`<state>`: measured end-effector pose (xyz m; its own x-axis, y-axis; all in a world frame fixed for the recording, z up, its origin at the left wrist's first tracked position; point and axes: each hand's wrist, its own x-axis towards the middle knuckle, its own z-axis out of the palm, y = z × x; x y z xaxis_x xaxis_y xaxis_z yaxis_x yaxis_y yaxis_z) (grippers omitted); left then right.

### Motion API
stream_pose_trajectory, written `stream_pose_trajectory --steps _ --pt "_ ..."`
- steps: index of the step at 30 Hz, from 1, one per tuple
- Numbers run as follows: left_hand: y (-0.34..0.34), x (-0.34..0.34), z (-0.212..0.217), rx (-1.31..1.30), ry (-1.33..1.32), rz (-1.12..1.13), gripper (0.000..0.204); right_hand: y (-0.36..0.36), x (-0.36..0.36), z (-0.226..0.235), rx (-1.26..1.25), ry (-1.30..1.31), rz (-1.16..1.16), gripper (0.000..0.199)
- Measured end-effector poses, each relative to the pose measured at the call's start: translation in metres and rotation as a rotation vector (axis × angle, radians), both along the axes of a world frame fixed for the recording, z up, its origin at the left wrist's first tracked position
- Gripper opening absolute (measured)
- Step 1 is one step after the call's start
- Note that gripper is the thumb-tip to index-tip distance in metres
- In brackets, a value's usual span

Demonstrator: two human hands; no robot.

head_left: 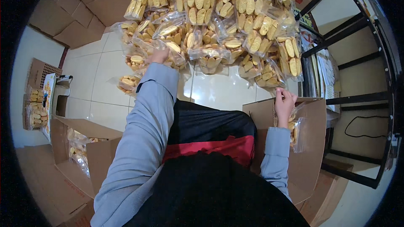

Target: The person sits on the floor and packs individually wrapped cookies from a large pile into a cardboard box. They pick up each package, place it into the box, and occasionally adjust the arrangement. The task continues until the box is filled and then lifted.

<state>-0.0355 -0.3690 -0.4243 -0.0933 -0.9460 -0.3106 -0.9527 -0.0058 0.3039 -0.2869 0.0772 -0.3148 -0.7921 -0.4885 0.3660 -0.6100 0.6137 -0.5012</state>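
A large heap of clear plastic bags of oval golden bread pieces lies on the floor in front of me. My left hand reaches into the left front of the heap. Its fingers are closed on the clear plastic of a bag of bread pieces; the fingertips are partly hidden. At the right, my right hand hovers at the far edge of an open cardboard box. Its fingers are curled together, and nothing shows between them. Inside that box, past my right wrist, lies a bag of bread pieces.
Another open cardboard box at the left holds bagged goods. A black metal rack stands at the right, beside stacked flat sheets. Large cardboard sheets lean at the far left. The floor is glossy white tile.
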Motion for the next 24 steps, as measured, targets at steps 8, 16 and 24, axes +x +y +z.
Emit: stream_pose_trajectory --steps 8,16,24 --pt "-0.005 0.041 -0.025 0.453 0.618 -0.076 0.04 0.0 0.002 0.005 0.017 -0.008 0.021 0.015" --pt "-0.017 0.019 -0.039 0.136 0.337 -0.281 0.035 -0.001 0.003 0.003 -0.016 0.023 0.026 0.016" --pt "0.018 -0.006 0.017 -0.002 0.187 -0.157 0.036 -0.011 0.001 -0.001 -0.027 0.05 -0.043 0.017"
